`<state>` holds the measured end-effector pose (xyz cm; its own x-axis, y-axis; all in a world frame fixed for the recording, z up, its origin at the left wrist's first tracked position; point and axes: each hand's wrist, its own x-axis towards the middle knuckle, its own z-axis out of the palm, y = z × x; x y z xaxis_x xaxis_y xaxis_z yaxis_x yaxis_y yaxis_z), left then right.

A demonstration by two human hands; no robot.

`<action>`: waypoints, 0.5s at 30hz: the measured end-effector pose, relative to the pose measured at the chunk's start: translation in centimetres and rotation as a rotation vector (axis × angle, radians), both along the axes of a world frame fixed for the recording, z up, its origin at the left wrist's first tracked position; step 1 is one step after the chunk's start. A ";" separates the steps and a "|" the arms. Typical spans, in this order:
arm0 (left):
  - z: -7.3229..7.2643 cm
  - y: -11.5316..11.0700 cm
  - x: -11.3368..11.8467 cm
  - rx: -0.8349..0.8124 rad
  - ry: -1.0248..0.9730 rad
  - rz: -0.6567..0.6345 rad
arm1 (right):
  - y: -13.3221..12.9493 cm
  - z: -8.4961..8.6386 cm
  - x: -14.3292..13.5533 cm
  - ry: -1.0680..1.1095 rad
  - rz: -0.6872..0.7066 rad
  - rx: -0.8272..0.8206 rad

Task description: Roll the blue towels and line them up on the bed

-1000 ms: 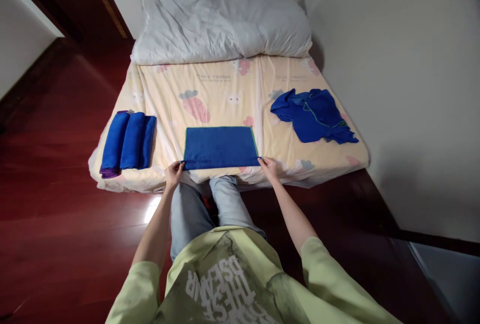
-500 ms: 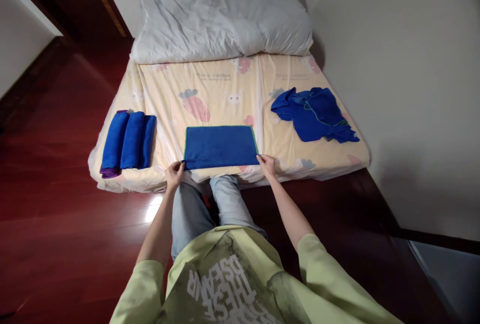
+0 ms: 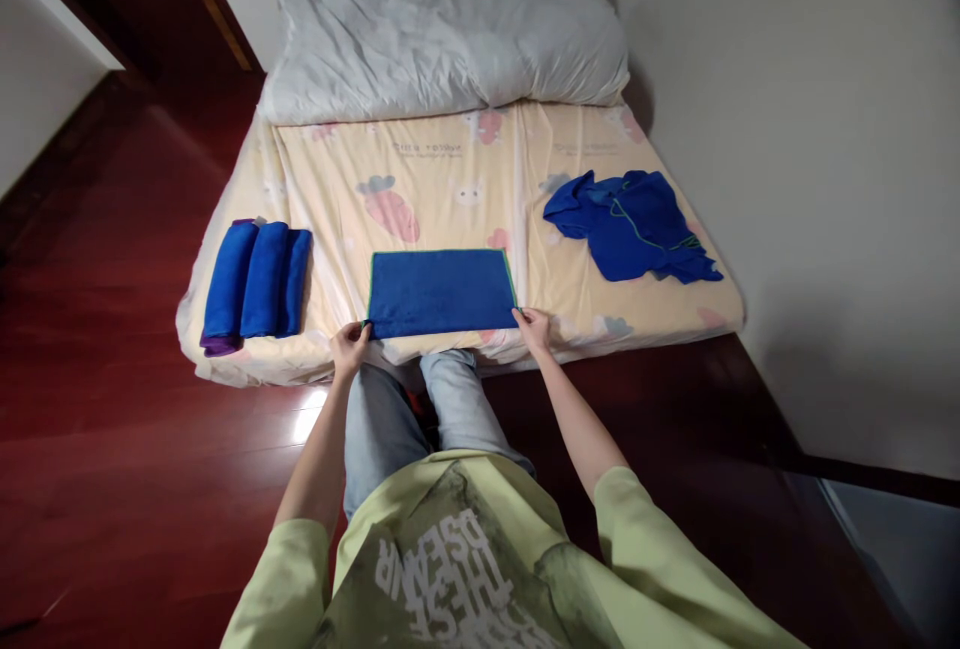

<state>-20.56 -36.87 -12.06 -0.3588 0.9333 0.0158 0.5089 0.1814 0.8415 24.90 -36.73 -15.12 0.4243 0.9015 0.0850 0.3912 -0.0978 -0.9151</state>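
Cloth point(image 3: 442, 287) is lying flat on the bed point(image 3: 337, 184), right by the near edge, pretty much at our 12 o'clock. Our left hand point(image 3: 349, 347) has a closed pinch on its 8 o'clock corner, and our right hand point(image 3: 533, 330) is pinching the one at 4. Around the cloth we've got blue rolls point(image 3: 260, 279) at 9, a rumpled blue heap point(image 3: 637, 226) around 2 and white bedding point(image 3: 450, 24) up at 12.
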 end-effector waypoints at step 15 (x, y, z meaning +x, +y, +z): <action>0.0 0.7 0.4 -0.018 0.050 0.045 | 0.1 -0.3 -0.3 0.029 -0.073 -0.014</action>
